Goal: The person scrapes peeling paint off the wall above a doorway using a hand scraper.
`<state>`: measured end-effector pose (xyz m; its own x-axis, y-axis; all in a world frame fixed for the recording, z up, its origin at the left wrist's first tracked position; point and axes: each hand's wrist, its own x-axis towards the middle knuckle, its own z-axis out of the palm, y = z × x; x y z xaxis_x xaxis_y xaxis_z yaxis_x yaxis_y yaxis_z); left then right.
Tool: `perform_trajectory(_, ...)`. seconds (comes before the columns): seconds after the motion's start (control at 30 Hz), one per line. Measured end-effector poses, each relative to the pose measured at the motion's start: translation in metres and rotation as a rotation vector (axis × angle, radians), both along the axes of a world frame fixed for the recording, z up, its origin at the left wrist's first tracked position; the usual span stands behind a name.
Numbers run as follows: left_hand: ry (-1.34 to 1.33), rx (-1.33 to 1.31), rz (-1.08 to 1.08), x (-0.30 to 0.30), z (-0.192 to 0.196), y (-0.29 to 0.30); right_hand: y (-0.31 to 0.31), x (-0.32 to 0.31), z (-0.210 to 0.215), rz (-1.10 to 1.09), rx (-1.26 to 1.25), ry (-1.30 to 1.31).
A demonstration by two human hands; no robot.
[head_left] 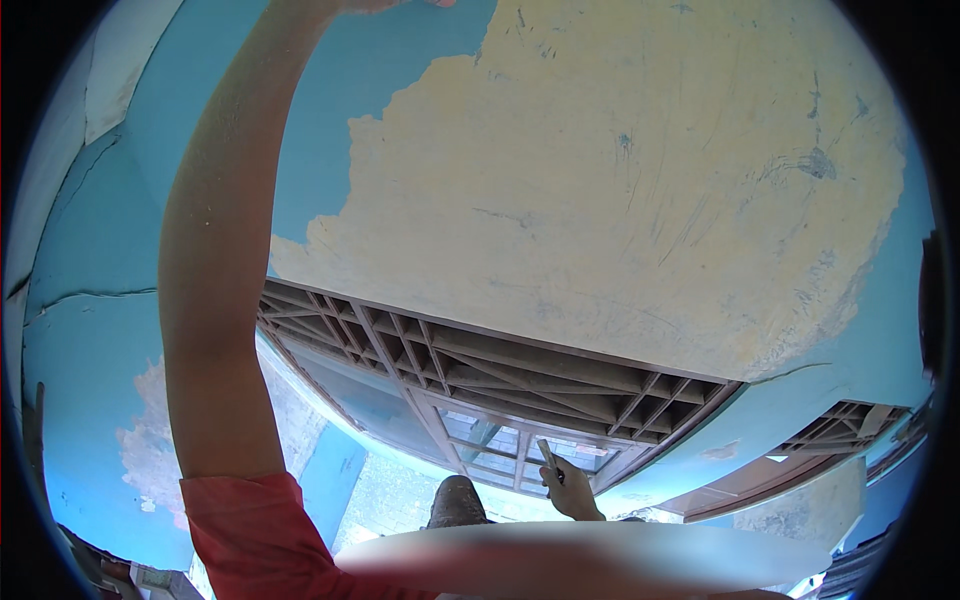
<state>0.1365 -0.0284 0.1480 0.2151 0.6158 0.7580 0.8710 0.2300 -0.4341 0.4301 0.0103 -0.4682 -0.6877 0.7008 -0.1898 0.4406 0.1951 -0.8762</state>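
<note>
My left arm, in a red sleeve, stretches up along a wall of blue paint (pixel 400 50). Only the lower edge of my left hand (pixel 385 4) shows at the top of the picture, by the blue paint; most of its fingers are cut off. Low in the middle, my right hand (pixel 572 492) is closed around a slim, pale, flat-ended tool (pixel 547 455), perhaps a scraper. Its lower part is hidden in the fist. A large bare cream patch (pixel 620 190) with ragged edges and dark scratches covers much of the wall.
Below the patch runs a brown slatted wooden vent frame (pixel 540 375) over glazed panes (pixel 490 440). A second vent (pixel 845 425) sits at the right. Cracks (pixel 90 295) mark the blue wall at left. A dark brown rounded thing (pixel 457 503) and a blurred pale curved shape (pixel 600 550) stand low.
</note>
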Motion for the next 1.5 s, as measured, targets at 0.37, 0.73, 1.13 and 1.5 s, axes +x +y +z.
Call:
perform_trajectory(0.37, 0.012, -0.066, 0.077, 0.0, 0.009, 0.003, 0.0, 0.001, 0.001, 0.006, 0.021, 0.039)
perform_trajectory(0.73, -0.022, -0.002, -0.007, -0.008, 0.004, 0.006, 0.001, 0.001, -0.011, -0.007, 0.0, 0.012)
perform_trajectory(1.13, 0.057, -0.015, 0.035, -0.005, 0.004, 0.005, 0.002, 0.0, -0.016, 0.01, 0.032, 0.018)
perform_trajectory(1.5, -0.017, -0.039, 0.13, 0.005, 0.005, 0.005, 0.0, -0.001, -0.015, 0.006, -0.003, 0.037)
